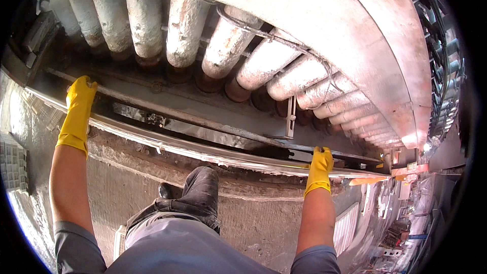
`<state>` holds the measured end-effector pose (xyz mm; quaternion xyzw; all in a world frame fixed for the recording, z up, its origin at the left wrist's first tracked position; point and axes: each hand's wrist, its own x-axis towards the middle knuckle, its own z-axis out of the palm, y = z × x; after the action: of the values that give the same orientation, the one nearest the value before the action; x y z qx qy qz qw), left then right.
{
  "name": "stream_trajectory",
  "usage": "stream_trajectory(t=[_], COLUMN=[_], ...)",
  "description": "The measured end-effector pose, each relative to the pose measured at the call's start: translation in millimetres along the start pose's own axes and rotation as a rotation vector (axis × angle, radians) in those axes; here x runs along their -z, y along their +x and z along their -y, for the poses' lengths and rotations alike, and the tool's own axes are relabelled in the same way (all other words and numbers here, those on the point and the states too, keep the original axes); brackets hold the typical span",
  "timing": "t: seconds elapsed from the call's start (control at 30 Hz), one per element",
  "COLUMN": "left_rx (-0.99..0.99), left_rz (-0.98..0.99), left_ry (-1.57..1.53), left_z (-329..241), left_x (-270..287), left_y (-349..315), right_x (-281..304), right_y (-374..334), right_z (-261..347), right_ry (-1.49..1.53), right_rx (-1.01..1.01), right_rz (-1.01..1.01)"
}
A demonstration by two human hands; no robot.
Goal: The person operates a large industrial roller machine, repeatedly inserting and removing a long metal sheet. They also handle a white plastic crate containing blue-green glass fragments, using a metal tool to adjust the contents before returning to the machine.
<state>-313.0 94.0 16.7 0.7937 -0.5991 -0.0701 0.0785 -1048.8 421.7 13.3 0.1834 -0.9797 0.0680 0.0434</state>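
Note:
Both my hands wear yellow rubber gloves, arms stretched forward and wide apart. My left hand (81, 99) curls its fingers over a long thin metal bar (203, 124) at the left. Farther right, my right hand (320, 165) is closed around the same bar near its right end. The bar lies lengthwise over a dark metal trough, just beyond the trough's near rim (203, 155). Under the gloves, the fingertips of both hands are partly hidden. A small upright metal bracket (290, 116) stands beside the bar, left of my right hand.
Beyond the trough, a row of thick, pale, crusted cylinders (183, 30) hangs below a broad curved metal housing (324, 15). A loose cable (264, 34) crosses them. Grey plastic crates (12, 162) are at the far left, and a white slatted panel (346, 228) lies at the right.

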Motion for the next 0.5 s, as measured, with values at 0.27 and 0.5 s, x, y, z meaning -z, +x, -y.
stream_trajectory(t=[0.27, 0.5], left_rx=[-0.055, -0.065], left_rz=[-0.103, -0.148], left_ry=[-0.008, -0.022], left_z=[40.9, 55.8], left_x=[-14.8, -11.8], left_y=[-18.5, -44.8], right_x=[2.4, 13.9], right_y=[-21.0, -46.3], right_z=[-27.6, -40.7], right_ry=[-0.036, -0.037], right_rx=[0.015, -0.02], right_rz=[-0.013, 0.013])
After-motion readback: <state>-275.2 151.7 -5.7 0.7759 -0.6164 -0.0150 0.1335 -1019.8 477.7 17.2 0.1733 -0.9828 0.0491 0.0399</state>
